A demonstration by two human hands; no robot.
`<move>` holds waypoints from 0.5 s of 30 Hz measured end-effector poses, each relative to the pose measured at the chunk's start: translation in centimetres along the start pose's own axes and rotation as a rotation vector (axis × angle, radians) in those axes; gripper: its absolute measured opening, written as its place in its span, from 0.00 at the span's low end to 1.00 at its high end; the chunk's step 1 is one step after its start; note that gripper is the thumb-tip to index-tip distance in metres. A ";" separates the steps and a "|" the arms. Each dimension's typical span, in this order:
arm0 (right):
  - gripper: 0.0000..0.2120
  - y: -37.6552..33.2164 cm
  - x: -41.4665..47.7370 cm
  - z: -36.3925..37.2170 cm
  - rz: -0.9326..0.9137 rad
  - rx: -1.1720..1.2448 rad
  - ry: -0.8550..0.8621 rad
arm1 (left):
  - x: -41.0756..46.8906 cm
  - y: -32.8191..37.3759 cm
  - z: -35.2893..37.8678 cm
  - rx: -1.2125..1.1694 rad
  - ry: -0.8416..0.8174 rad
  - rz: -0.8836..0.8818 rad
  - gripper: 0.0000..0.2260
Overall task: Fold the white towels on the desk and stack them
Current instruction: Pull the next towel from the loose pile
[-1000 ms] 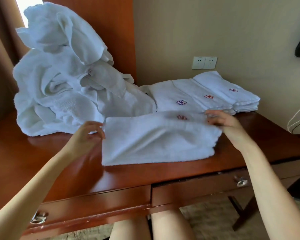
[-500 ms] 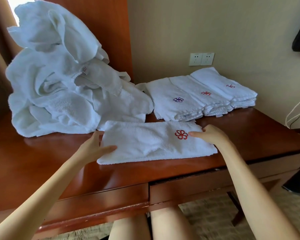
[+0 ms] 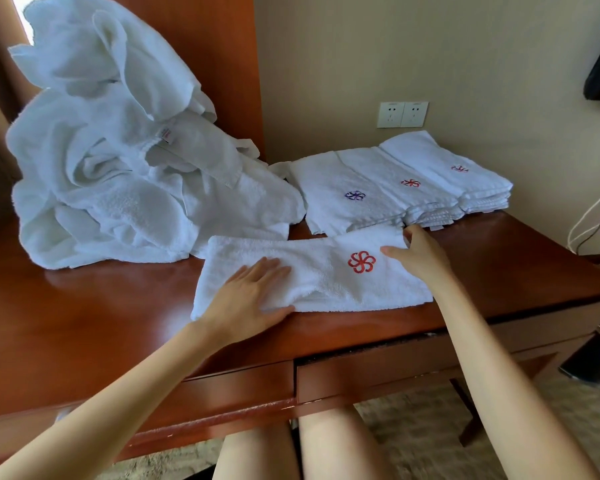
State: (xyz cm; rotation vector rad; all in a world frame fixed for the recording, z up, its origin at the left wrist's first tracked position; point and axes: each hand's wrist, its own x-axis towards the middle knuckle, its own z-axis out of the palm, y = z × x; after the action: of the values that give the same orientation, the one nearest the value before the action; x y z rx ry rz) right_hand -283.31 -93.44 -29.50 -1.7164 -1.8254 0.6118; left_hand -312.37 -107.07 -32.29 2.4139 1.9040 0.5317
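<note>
Left hand (image 3: 253,292) is moved further onto the towel (image 3: 326,271), right hand (image 3: 420,254) is laid flat too, nothing gripped; the fold is being smoothed, transfer onto the stack (image 3: 395,181) is judged next.

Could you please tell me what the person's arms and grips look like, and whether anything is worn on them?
The left grip and right grip are bare hands: no gloves, rings or bracelets show. The left forearm and right forearm are bare too, with no sleeve, watch or marking in view.
</note>
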 end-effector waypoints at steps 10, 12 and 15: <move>0.20 -4.5 -0.5 -1.7 -0.058 0.484 0.079 | 1.9 3.1 1.2 0.138 0.026 0.010 0.40; 0.20 -5.7 -0.5 -2.5 -0.040 0.687 0.030 | 2.4 3.5 1.3 0.138 0.058 0.020 0.38; 0.17 -7.0 -0.2 -3.6 -0.040 0.788 -0.007 | 2.3 2.8 0.3 0.095 0.081 0.012 0.36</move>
State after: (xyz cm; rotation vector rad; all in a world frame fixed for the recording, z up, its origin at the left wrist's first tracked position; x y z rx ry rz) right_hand -286.11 -94.39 -22.16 -1.1339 -1.3368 1.1301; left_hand -309.22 -105.52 -31.37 2.5001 1.9918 0.5607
